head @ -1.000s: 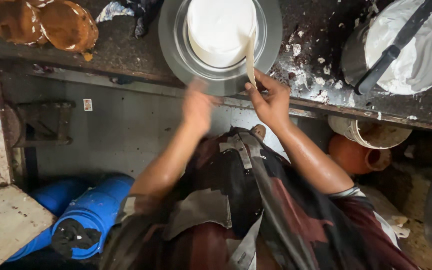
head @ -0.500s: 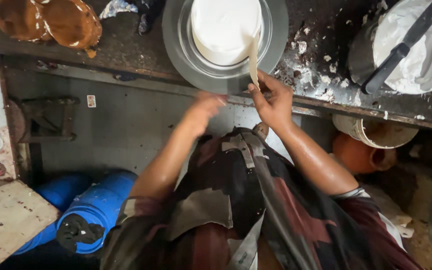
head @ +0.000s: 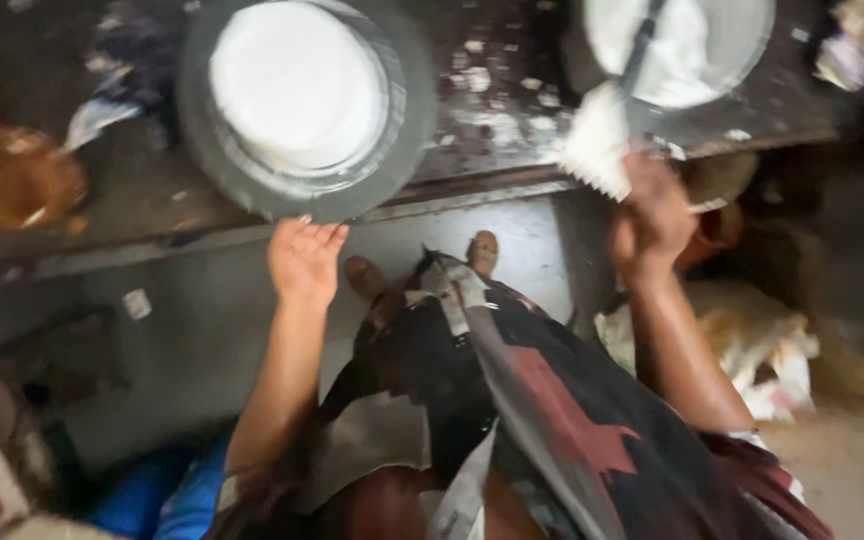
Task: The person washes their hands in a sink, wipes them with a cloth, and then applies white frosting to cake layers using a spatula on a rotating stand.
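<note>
Left hand open, fingers loosely spread, holding nothing, fingertips at the near rim of the grey turntable. Right hand closed around a white toothed scraper, raised beside the bowl of white cream. Farther off, white iced cake centred on turntable.

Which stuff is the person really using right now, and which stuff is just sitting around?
In use:
- left hand at the rim of the grey turntable
- white cake on it
- right hand holding a white toothed scraper
- bowl of white cream

Lying about:
- brown bowls
- blue drum
- crumpled paper
</note>
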